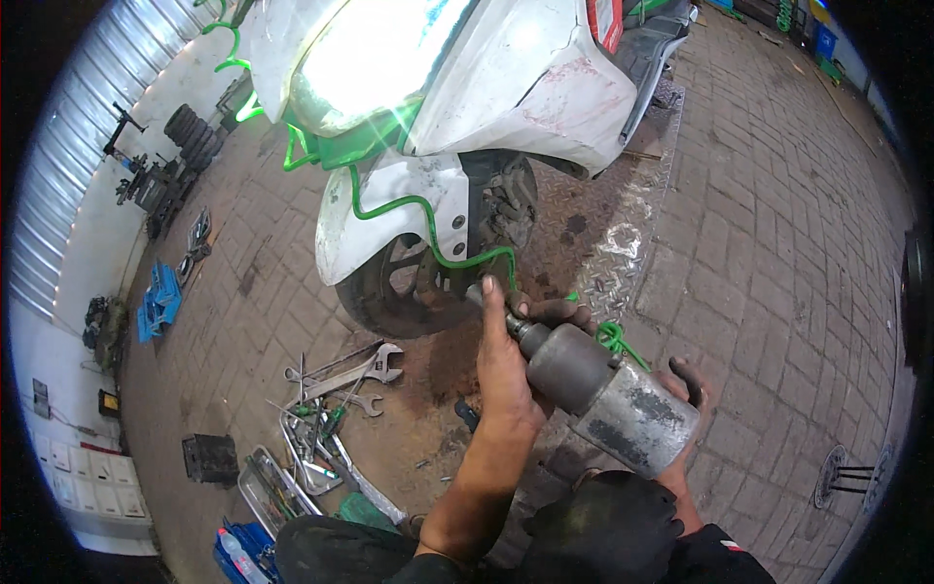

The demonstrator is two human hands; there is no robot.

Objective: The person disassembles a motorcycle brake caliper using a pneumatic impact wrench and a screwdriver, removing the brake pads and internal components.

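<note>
A grey air impact wrench (637,419) with a worn, scuffed body lies slanted across my lap, its nose pointing up and left. My left hand (506,375) is closed round the nose and the socket (477,294), thumb on the near side. At the back of the tool, my right hand (702,401) wraps the far side; the body hides most of its fingers. A green coiled air hose (418,202) hangs in front of a white scooter (496,83) and passes behind my left hand. The scooter's front wheel (409,292) stands just beyond my hands.
To the left lie an adjustable wrench (345,375), several hand tools and a tool tray (277,487). A black box (209,457) and blue toolbox (159,300) sit farther left. The scooter stands on a metal tread plate (623,234). Brick paving (769,292) stretches right.
</note>
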